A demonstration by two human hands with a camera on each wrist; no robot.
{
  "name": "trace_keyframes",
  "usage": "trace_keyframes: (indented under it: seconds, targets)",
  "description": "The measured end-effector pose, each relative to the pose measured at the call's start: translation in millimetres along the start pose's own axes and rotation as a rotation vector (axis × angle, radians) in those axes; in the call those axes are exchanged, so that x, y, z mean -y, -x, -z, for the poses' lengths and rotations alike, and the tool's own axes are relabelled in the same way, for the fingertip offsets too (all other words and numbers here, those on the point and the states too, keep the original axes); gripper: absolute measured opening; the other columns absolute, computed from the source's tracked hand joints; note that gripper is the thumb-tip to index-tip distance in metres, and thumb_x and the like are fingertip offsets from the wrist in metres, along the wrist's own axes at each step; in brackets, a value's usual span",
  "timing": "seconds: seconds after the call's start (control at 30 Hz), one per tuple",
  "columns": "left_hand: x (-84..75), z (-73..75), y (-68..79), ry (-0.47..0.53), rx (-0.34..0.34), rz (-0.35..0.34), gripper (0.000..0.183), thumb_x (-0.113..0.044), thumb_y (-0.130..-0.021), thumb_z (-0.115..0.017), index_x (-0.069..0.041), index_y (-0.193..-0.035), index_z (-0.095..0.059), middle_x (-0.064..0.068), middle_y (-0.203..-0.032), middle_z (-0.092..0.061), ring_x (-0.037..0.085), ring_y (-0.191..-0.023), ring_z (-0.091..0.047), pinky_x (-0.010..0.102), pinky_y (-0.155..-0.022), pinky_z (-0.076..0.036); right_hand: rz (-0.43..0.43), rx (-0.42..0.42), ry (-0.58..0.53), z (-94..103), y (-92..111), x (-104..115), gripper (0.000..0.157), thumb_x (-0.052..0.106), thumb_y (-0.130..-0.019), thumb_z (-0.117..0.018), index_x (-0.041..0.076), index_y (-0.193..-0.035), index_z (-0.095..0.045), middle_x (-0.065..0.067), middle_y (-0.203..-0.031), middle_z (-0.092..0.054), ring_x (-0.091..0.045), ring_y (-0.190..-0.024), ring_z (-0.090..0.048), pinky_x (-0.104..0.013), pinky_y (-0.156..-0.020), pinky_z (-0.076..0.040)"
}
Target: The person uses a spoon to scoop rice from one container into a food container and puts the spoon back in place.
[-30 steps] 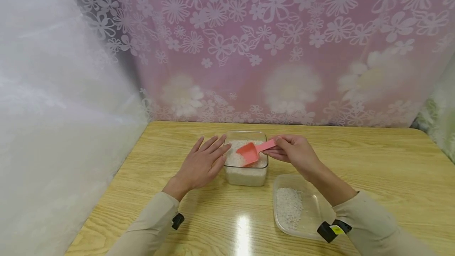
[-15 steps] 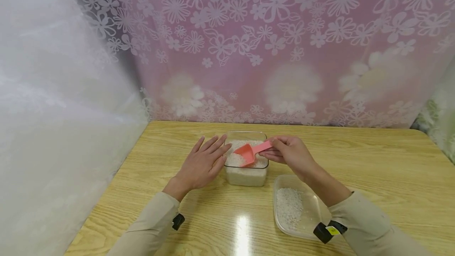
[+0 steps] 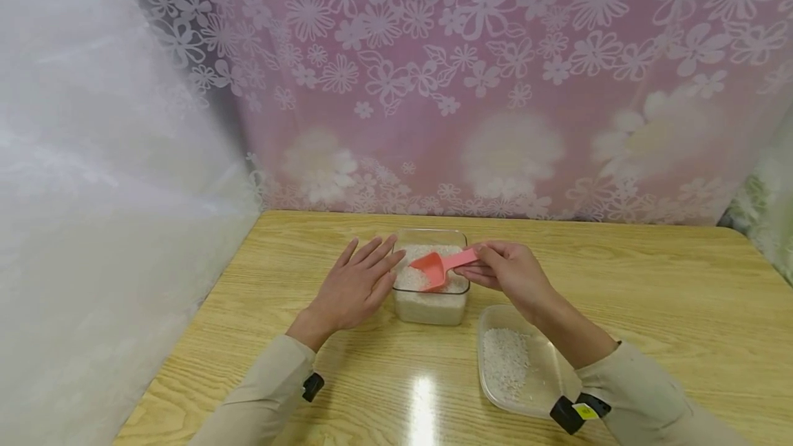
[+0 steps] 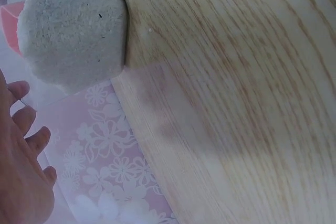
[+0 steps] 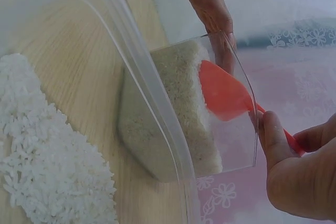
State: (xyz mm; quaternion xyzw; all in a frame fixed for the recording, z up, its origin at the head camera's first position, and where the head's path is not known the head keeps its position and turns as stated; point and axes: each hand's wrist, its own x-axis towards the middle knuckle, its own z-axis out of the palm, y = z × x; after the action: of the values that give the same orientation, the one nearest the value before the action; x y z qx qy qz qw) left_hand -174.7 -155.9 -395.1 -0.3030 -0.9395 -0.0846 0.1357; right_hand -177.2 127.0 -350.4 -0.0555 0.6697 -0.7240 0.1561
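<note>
A clear square container (image 3: 430, 319) filled with white rice (image 4: 73, 30) stands on the table. My right hand (image 3: 517, 277) grips the handle of a pink scoop (image 3: 434, 268), whose bowl is sunk partly into the rice and carries some grains. In the right wrist view the scoop (image 5: 226, 92) reaches over the container's rim, thumb and fingers around its handle. My left hand (image 3: 353, 288), fingers straight and spread, rests its fingertips at the container's left rim. In the left wrist view the left hand (image 4: 23, 166) shows beside the container wall.
A shallow clear plastic box (image 3: 533, 391) with a small heap of rice (image 3: 504, 360) sits at the front right, under my right forearm. The wooden table (image 3: 279, 253) ends at the back before a pink flowered curtain (image 3: 421, 122).
The scoop has shifted slightly left and deeper over the rice with my right hand, then paused there. My left hand stays at the container's rim.
</note>
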Motion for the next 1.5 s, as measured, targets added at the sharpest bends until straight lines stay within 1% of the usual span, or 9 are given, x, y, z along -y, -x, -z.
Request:
trace_keyframes:
  seconds: [0.3, 0.53, 0.7, 0.73, 0.83, 0.97, 1.07, 1.27, 1.5]
  targets:
    - [-2.1, 0.2, -1.6, 0.011, -0.002, 0.003, 0.049, -0.042, -0.105, -0.024, -0.023, -0.147, -0.041, -0.001, -0.156, -0.024, 0.020, -0.142, -0.022, 0.046, -0.115, -0.008, -0.025, 0.031, -0.124, 5.9, 5, -1, 0.046, 0.013, -0.104, -0.041, -0.018, -0.138, -0.033, -0.026, -0.118, -0.059, -0.023, -0.098, -0.067, -0.033, -0.090, -0.048]
    - [-2.7, 1.2, -2.5, 0.012, -0.004, -0.001, 0.050, -0.041, -0.105, -0.024, -0.022, -0.147, -0.041, 0.000, -0.155, -0.026, 0.021, -0.141, -0.024, 0.046, -0.115, -0.008, -0.029, 0.074, -0.240, 11.0, 8, -3, 0.047, 0.011, -0.104, -0.040, -0.019, -0.139, -0.028, -0.021, -0.115, -0.063, -0.024, -0.101, -0.065, -0.034, -0.094, -0.045]
    - [-2.2, 0.7, -2.2, 0.006, 0.000, 0.001, 0.051, -0.042, -0.105, -0.022, -0.023, -0.148, -0.041, -0.001, -0.155, -0.025, 0.020, -0.141, -0.023, 0.046, -0.115, -0.008, -0.025, 0.089, -0.329, 15.9, 10, -7, 0.046, 0.011, -0.104, -0.040, -0.019, -0.138, -0.028, -0.019, -0.112, -0.065, -0.025, -0.103, -0.065, -0.033, -0.094, -0.045]
    - [-2.2, 0.6, -2.0, 0.009, 0.001, 0.001, 0.051, -0.042, -0.105, -0.022, -0.022, -0.148, -0.041, -0.002, -0.156, -0.024, 0.020, -0.142, -0.023, 0.046, -0.115, -0.008, -0.027, 0.093, -0.354, 17.3, 11, -8, 0.046, 0.011, -0.104, -0.041, -0.018, -0.138, -0.029, -0.019, -0.111, -0.066, -0.026, -0.103, -0.064, -0.033, -0.095, -0.044]
    - [-2.0, 0.2, -1.5, 0.015, 0.005, 0.002, 0.050, -0.042, -0.105, -0.022, -0.022, -0.147, -0.041, -0.002, -0.156, -0.024, 0.020, -0.142, -0.023, 0.046, -0.115, -0.008, -0.043, 0.099, -0.433, 22.3, 13, -11, 0.037, 0.011, -0.103, -0.043, -0.012, -0.132, -0.041, -0.019, -0.111, -0.066, -0.028, -0.104, -0.064, -0.034, -0.095, -0.043]
    - [-1.8, 0.0, -0.8, 0.019, 0.006, 0.006, 0.050, -0.042, -0.105, -0.022, -0.021, -0.147, -0.041, -0.001, -0.155, -0.025, 0.021, -0.141, -0.024, 0.046, -0.115, -0.008, -0.049, 0.123, -0.507, 29.6, 14, -13, 0.026, 0.011, -0.103, -0.045, -0.005, -0.118, -0.059, -0.020, -0.109, -0.067, -0.028, -0.104, -0.064, -0.033, -0.094, -0.044]
    - [-1.8, 0.2, -0.4, 0.023, 0.004, 0.007, 0.050, -0.041, -0.105, -0.022, -0.021, -0.147, -0.042, 0.000, -0.155, -0.026, 0.021, -0.141, -0.024, 0.046, -0.115, -0.008, -0.051, 0.150, -0.556, 34.6, 15, -12, 0.027, 0.011, -0.103, -0.044, -0.003, -0.113, -0.065, -0.021, -0.110, -0.066, -0.028, -0.105, -0.063, -0.032, -0.093, -0.044]
    - [-2.2, 0.8, -0.3, 0.029, -0.002, 0.007, 0.051, -0.042, -0.105, -0.021, -0.021, -0.147, -0.041, 0.000, -0.155, -0.026, 0.019, -0.141, -0.023, 0.046, -0.115, -0.008, -0.081, 0.160, -0.650, 42.1, 16, -11, 0.027, 0.011, -0.103, -0.045, -0.002, -0.111, -0.068, -0.022, -0.113, -0.065, -0.028, -0.108, -0.062, -0.030, -0.094, -0.045]
    - [-2.3, 1.0, -0.2, 0.020, -0.001, 0.008, 0.051, -0.042, -0.105, -0.022, -0.022, -0.147, -0.041, 0.000, -0.155, -0.026, 0.019, -0.141, -0.022, 0.046, -0.115, -0.008, -0.085, 0.181, -0.704, 48.6, 17, -12, 0.029, 0.010, -0.104, -0.043, -0.004, -0.113, -0.066, -0.024, -0.114, -0.064, -0.029, -0.109, -0.061, -0.029, -0.095, -0.044]
